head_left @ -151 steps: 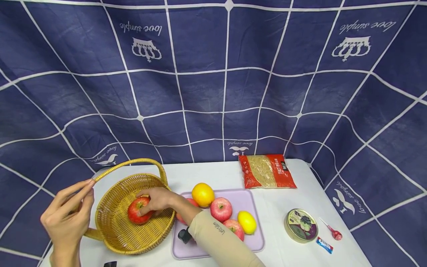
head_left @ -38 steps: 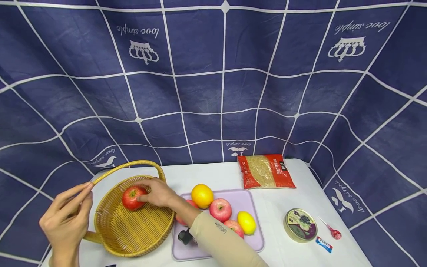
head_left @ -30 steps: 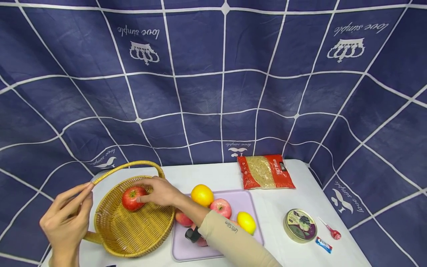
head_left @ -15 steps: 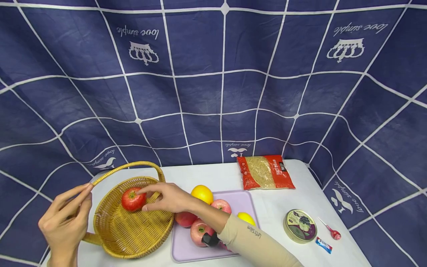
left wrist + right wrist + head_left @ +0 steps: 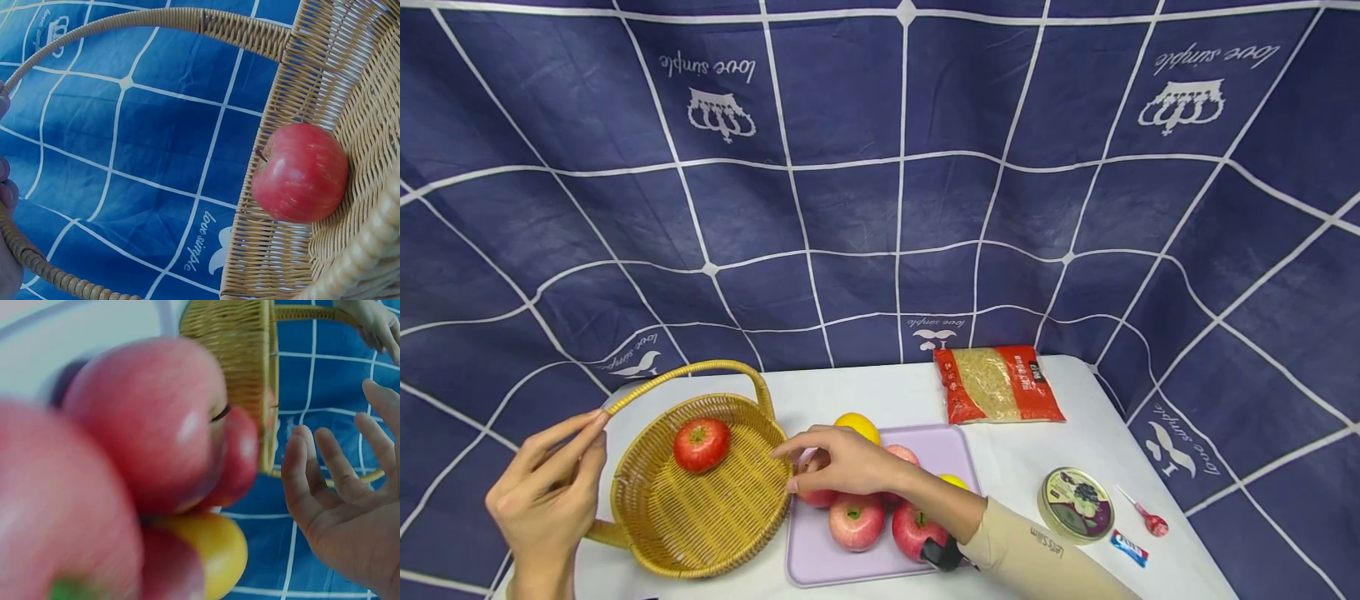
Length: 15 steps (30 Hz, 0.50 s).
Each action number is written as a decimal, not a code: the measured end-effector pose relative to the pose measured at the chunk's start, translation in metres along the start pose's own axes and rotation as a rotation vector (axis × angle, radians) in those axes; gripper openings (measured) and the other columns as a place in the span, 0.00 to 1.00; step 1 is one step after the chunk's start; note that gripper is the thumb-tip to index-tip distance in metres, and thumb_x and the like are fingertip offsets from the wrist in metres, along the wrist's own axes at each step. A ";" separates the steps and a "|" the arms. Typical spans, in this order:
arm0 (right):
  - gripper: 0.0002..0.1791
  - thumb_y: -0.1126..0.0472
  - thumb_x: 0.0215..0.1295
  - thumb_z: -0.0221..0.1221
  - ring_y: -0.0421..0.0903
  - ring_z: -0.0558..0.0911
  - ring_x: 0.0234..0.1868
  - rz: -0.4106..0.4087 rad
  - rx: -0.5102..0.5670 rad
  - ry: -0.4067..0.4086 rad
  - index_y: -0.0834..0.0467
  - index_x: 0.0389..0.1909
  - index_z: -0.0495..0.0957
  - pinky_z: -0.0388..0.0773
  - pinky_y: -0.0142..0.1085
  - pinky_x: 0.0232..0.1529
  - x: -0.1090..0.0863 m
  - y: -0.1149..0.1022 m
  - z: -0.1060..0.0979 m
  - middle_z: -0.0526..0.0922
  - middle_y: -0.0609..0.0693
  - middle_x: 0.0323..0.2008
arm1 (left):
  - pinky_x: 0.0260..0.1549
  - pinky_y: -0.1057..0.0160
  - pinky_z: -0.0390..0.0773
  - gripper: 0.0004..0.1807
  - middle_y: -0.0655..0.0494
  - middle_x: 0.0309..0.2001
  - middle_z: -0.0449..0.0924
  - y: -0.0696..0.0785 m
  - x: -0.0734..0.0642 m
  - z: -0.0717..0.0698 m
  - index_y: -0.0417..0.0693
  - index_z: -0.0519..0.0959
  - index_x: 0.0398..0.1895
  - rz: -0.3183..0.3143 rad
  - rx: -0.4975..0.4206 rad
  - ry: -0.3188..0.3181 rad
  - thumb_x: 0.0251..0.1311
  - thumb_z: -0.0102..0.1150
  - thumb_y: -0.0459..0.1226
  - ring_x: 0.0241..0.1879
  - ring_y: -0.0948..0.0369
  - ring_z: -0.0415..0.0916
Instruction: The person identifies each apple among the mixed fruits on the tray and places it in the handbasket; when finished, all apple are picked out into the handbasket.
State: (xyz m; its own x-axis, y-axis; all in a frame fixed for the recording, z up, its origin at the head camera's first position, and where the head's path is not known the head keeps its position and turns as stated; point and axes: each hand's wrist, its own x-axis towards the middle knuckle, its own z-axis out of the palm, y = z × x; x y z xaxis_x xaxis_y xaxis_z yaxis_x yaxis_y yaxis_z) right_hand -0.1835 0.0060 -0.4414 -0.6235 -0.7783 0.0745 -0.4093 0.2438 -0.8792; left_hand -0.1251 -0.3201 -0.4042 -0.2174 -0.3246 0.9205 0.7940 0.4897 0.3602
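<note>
My left hand point(image 5: 546, 492) pinches the arched handle point(image 5: 681, 373) of a round wicker basket point(image 5: 700, 533) at the left of the table. Inside the basket, toward its far side, one red apple point(image 5: 702, 445) sits alone; the left wrist view shows this apple point(image 5: 301, 173) against the woven wall. Between the basket and a lilac tray point(image 5: 820, 568), my right hand point(image 5: 846, 462) hovers with parted fingers and nothing in them. Beneath that hand and forearm, the tray bears several apples point(image 5: 856, 523), an orange point(image 5: 859, 427) and a yellow lemon point(image 5: 953, 481), partly hidden.
A red bag of noodle-like food point(image 5: 998, 385) lies at the back of the white table. To the right are a round tin point(image 5: 1077, 505), a small blue packet point(image 5: 1129, 548) and a red lollipop point(image 5: 1154, 524). A blue checked curtain point(image 5: 850, 208) stands behind.
My right hand moved the apple toward the basket's far side, released it, then drew back rightward over the tray. My left hand kept its hold on the handle.
</note>
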 end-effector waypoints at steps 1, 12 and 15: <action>0.23 0.53 0.63 0.69 0.33 0.83 0.42 0.000 -0.005 0.001 0.43 0.61 0.80 0.81 0.26 0.47 -0.003 0.003 -0.002 0.81 0.47 0.48 | 0.28 0.86 0.72 0.02 0.33 0.35 0.86 0.001 0.000 0.001 0.22 0.84 0.27 0.002 -0.001 0.001 0.48 0.66 0.18 0.29 0.71 0.83; 0.24 0.49 0.63 0.69 0.38 0.82 0.43 0.033 -0.096 -0.009 0.44 0.60 0.81 0.83 0.33 0.48 -0.035 0.023 -0.031 0.82 0.48 0.49 | 0.33 0.84 0.75 0.02 0.34 0.35 0.86 0.017 0.007 0.011 0.23 0.85 0.27 0.015 0.003 0.007 0.51 0.65 0.19 0.31 0.71 0.83; 0.24 0.51 0.62 0.70 0.39 0.82 0.43 0.048 -0.090 -0.020 0.46 0.60 0.81 0.83 0.35 0.49 -0.044 0.027 -0.040 0.83 0.49 0.51 | 0.33 0.84 0.75 0.02 0.34 0.35 0.86 0.017 0.007 0.010 0.24 0.85 0.27 0.018 0.007 0.006 0.51 0.66 0.20 0.31 0.71 0.83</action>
State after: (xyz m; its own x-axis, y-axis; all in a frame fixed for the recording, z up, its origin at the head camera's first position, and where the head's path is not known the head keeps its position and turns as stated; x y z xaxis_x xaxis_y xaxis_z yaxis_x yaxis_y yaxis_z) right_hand -0.1935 0.0700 -0.4498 -0.6304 -0.7759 0.0231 -0.4382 0.3311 -0.8357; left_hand -0.1193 -0.3057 -0.3900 -0.2000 -0.3203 0.9259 0.7940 0.5007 0.3447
